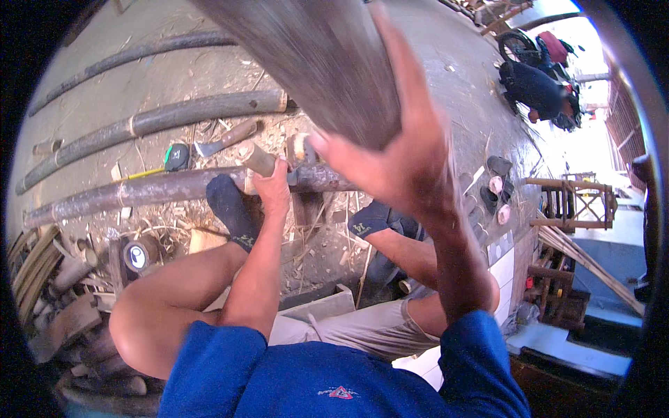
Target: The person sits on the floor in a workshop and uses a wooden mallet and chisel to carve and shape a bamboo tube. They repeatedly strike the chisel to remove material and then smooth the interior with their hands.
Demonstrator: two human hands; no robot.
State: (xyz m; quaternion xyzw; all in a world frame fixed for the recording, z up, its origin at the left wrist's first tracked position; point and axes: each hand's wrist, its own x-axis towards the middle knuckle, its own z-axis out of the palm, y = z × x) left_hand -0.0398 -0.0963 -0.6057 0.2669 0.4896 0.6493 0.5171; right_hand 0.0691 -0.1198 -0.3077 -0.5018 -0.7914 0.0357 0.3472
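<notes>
My right hand point(421, 157) is raised close to the camera, its thumb and fingers around a thick dark wooden piece point(313, 63). That piece is smeared by motion and runs out of the top of the view. Lower down, my left hand point(272, 187) is closed on a short round wooden piece point(256, 158). It stands tilted at a long bamboo pole point(160, 186) lying across in front of me; its lower end is hidden. My feet, in dark socks, are at the pole on either side of my left hand.
Two more bamboo poles point(202, 111) point(132, 58) lie beyond. A knife point(226, 138) and a tape measure point(177, 157), its yellow tape drawn out, lie between poles among shavings. Wood offcuts point(70, 324) and a tape roll point(138, 256) are at left, a motorcycle point(536, 90) far right.
</notes>
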